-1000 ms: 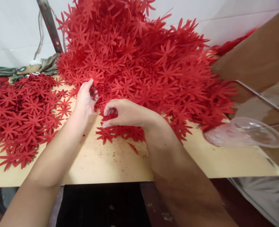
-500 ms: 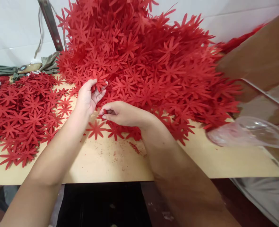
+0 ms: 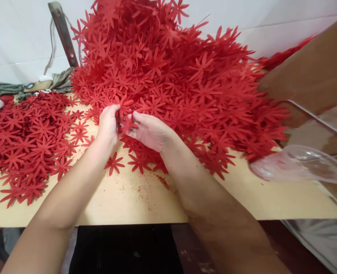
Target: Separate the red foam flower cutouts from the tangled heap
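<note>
Thumb and fingers of my left hand (image 3: 109, 123) are closed on a red flower cutout (image 3: 124, 104) with long narrow petals. Close beside it on the right, my right hand (image 3: 150, 129) pinches another red cutout (image 3: 129, 123) at its fingertips. The two hands almost meet, and where the cutouts touch is hard to make out. Behind them rises a tall heap of the same red cutouts (image 3: 168, 80). A single cutout (image 3: 114, 163) lies on the table just below my left wrist, with one more (image 3: 139, 163) to its right.
A lower pile of red cutouts (image 3: 28, 133) spreads over the left of the wooden table (image 3: 123, 205). Red crumbs (image 3: 164, 182) are scattered near the front. A clear plastic cup (image 3: 296, 164) lies on its side at right, by brown cardboard (image 3: 308, 72). A metal bar (image 3: 62, 34) stands behind.
My right hand has moved up and turned, bringing its red cutout beside the one in my left hand. My left hand has shifted slightly down and right.
</note>
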A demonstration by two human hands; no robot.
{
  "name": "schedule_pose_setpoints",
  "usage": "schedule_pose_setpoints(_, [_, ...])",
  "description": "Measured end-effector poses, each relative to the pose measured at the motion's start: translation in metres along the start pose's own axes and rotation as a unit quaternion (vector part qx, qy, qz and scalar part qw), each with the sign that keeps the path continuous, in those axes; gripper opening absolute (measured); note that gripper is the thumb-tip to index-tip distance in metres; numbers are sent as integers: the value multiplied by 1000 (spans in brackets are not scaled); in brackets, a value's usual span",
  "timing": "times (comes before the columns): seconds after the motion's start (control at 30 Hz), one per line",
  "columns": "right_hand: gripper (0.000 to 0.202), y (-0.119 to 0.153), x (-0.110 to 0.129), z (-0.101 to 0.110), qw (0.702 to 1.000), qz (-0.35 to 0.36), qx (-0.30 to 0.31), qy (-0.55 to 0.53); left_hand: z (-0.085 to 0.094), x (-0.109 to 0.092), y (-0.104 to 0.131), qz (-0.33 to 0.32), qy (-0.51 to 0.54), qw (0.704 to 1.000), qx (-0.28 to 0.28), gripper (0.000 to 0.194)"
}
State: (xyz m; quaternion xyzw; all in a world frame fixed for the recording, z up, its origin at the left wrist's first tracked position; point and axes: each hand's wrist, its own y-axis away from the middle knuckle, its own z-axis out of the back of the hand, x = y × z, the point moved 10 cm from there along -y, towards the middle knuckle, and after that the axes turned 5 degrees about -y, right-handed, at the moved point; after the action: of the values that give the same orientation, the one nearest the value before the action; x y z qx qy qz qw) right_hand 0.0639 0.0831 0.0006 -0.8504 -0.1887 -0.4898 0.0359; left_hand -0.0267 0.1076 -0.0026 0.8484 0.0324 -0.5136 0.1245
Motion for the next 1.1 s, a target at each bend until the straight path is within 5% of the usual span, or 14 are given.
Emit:
schedule_pose_setpoints(0.27, [28,0,-10,-16,996,27,30,-74,3,-17,8,-114,-48,991,-42,20])
schedule_pose_setpoints(0.5, [11,-2,4,12,996,61,-61,-3,6,-18,-5,-54,20,998,-14,10])
schedule_pose_setpoints(0.87, [59,-1,30,37,963,124,-164,175,-9,-11,4,8,27,999,42,6])
schedule_pose_setpoints(1.1, [49,-12,22,37,976,84,-107,168,-32,-24,18,-38,-38,987,150,19])
